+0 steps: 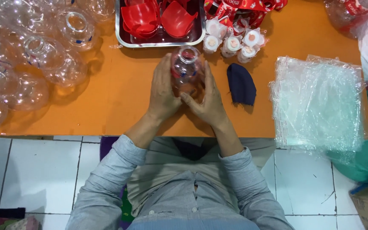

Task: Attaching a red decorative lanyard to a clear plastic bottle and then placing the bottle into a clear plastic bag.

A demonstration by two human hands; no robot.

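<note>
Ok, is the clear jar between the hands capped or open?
Open. The jar shows a bare round mouth with no lid, held upright between the left hand and right hand.

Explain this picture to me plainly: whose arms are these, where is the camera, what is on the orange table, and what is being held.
The one picture comes from a camera on a person's head, looking down. Their left hand and right hand clasp a clear plastic jar standing on the orange table. More empty clear jars crowd the left. A metal tray holds red plastic pieces. Beside it lie small white caps, a dark blue cloth and a stack of clear plastic bags.
</note>
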